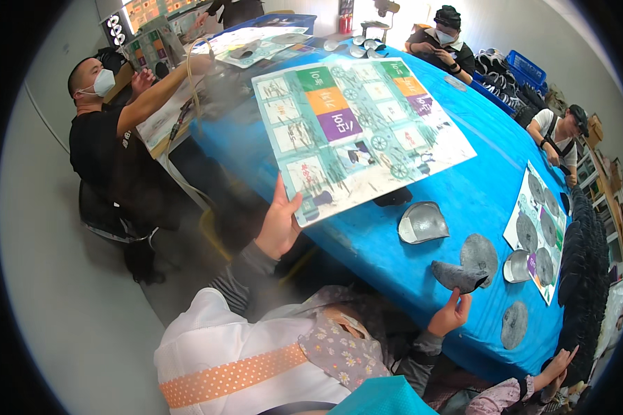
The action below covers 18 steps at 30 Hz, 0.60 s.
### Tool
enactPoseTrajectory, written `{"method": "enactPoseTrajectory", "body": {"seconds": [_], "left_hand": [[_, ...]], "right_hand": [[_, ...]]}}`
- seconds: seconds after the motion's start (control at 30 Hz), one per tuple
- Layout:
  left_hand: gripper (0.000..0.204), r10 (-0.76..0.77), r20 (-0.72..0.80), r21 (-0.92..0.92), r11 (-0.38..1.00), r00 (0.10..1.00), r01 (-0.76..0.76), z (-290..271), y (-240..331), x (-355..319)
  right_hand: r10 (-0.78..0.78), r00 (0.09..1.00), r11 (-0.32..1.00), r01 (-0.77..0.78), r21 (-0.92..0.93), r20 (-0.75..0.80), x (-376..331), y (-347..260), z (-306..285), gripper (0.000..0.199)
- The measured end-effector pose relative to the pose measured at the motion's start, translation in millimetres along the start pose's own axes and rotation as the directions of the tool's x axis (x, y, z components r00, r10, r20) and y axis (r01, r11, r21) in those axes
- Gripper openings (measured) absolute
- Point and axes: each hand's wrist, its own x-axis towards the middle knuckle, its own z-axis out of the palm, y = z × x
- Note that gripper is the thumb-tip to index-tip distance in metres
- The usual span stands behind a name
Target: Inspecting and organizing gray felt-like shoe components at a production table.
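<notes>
My left hand (pixel 278 225) grips the near-left corner of a printed board (pixel 356 166), thumb on top. The board has green, orange and purple blocks and dark smudges, and is tilted above the blue-covered table (pixel 353 238). Between the thumb and fingers of my right hand (pixel 450 315) is a curved dark grey oval piece (pixel 457 278), held at the table's near edge. Right behind it lies a flat grey oval piece (pixel 483 252). Beyond that stands a shiny metal cup-shaped form (pixel 426 223). A dark object (pixel 393 197) is partly hidden under the board.
Rightward lie a second printed board (pixel 541 238) bearing several grey ovals, another metal form (pixel 516 268) and a loose oval (pixel 514 325). Dark stacked pieces (pixel 580 277) line the right edge. A pink-sleeved person's hand (pixel 555 366) is nearby. Masked people work at left (pixel 111 131) and far side (pixel 443 45).
</notes>
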Motion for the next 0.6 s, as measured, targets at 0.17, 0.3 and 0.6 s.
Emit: {"method": "enactPoseTrajectory", "body": {"seconds": [0.17,0.3,0.6], "left_hand": [[0.059,-0.038,0.019,-0.035,0.999,0.999,0.038,-2,1,-15],[0.058,-0.056,0.03,-0.036,0.998,0.998,0.057,-2,8,-17],[0.055,-0.092,-0.014,-0.077,0.993,0.996,0.09,4,16,-7]], "right_hand": [[0.034,0.999,0.999,-0.034,0.012,0.003,1,-11,6,0.007],[-0.011,1.0,1.0,0.011,-0.001,-0.005,-1,-17,13,0.009],[-0.009,1.0,0.999,0.01,-0.032,0.027,2,-5,2,0.005]]}}
